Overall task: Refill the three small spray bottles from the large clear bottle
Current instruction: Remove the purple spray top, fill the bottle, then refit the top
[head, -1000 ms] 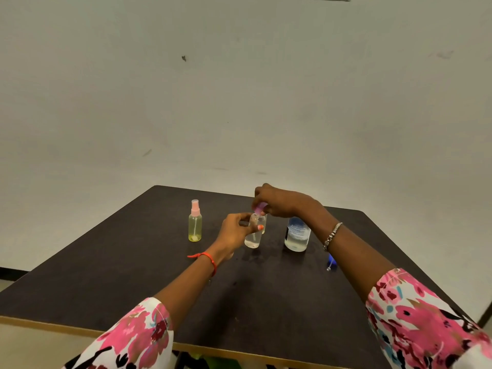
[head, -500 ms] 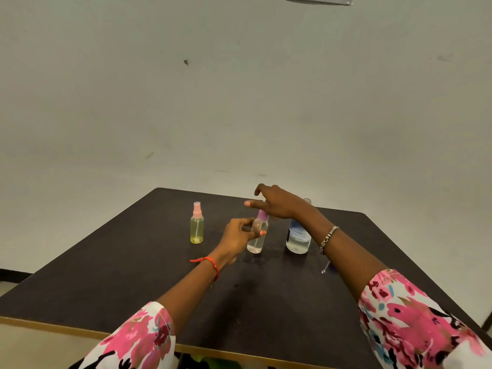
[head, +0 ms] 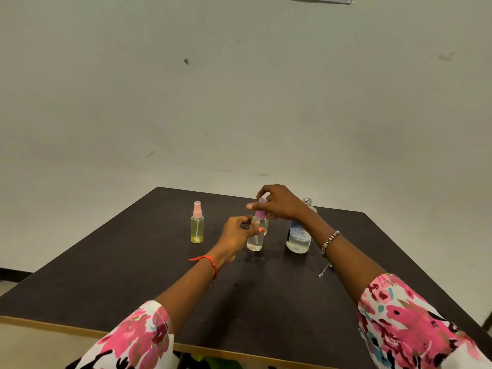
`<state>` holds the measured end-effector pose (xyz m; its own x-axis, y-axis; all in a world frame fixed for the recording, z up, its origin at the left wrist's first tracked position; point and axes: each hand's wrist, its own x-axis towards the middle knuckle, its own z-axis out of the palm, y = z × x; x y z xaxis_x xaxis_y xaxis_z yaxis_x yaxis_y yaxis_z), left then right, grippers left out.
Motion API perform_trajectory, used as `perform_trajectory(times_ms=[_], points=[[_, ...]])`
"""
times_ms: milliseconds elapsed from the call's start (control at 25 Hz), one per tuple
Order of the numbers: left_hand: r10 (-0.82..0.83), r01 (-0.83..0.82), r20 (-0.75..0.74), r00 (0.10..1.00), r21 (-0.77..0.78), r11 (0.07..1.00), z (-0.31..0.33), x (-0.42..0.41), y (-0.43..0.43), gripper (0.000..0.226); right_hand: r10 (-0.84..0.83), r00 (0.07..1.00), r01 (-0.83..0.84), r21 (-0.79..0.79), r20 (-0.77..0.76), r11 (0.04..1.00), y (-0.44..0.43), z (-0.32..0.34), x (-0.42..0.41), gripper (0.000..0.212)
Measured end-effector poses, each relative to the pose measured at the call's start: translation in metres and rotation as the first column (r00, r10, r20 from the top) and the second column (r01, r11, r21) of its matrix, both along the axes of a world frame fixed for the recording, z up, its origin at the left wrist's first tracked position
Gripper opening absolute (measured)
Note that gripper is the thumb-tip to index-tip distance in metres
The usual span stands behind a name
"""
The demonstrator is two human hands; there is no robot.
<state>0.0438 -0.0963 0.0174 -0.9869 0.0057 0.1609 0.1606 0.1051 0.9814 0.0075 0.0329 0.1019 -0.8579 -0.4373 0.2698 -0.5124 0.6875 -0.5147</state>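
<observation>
A small clear spray bottle (head: 255, 242) with a purple top (head: 260, 211) stands on the dark table (head: 133, 267), holding clear liquid. My left hand (head: 237, 234) grips its body. My right hand (head: 279, 202) pinches the purple top from above. The large clear bottle (head: 298, 237), uncapped and with a blue-and-white label, stands just to the right, partly behind my right wrist. A yellow spray bottle (head: 197, 225) with a pink top stands to the left, untouched. Another small bottle is partly hidden behind the held one.
A pale wall rises behind the table's far edge. The table's light wooden front edge (head: 53, 324) runs near my sleeves. Something small and blue-silver lies at my right forearm (head: 323, 272), by the bracelet chain.
My right hand, spread open above the bottle half a second ago, has closed its fingers on the purple top again. My left hand has stayed on the bottle's body.
</observation>
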Motion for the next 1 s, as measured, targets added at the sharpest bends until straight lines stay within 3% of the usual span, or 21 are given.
perform_trajectory(times_ms=[200, 360, 480, 680, 840, 1000], points=[[0.009, -0.009, -0.005, 1.000, 0.012, 1.000, 0.000, 0.000, -0.001, 0.035, 0.135, 0.990, -0.136, 0.017, 0.027, 0.991, 0.005, 0.001, 0.000, 0.048], [0.020, -0.020, -0.002, 1.000, 0.025, 0.999, 0.000, 0.000, -0.001, 0.037, 0.042, 0.997, -0.041, 0.015, -0.058, 0.999, -0.001, -0.005, 0.000, 0.039], [0.009, -0.009, -0.010, 1.000, 0.017, 1.000, 0.001, 0.001, 0.000, 0.039, -0.013, 1.000, 0.013, -0.024, 0.014, 1.000, -0.002, -0.007, -0.001, 0.046], [0.009, -0.008, -0.015, 1.000, 0.026, 1.000, 0.003, 0.002, -0.001, 0.037, 0.112, 0.989, -0.105, -0.070, 0.099, 0.992, 0.006, -0.002, -0.002, 0.043], [0.005, -0.005, -0.011, 1.000, 0.051, 0.999, 0.004, 0.002, -0.002, 0.036, 0.025, 0.998, -0.021, -0.091, 0.050, 0.996, 0.002, -0.010, -0.002, 0.040], [0.005, -0.005, -0.010, 1.000, 0.051, 0.999, 0.003, 0.002, -0.005, 0.036, 0.066, 0.989, -0.051, -0.111, 0.134, 0.993, 0.005, -0.011, -0.005, 0.039]])
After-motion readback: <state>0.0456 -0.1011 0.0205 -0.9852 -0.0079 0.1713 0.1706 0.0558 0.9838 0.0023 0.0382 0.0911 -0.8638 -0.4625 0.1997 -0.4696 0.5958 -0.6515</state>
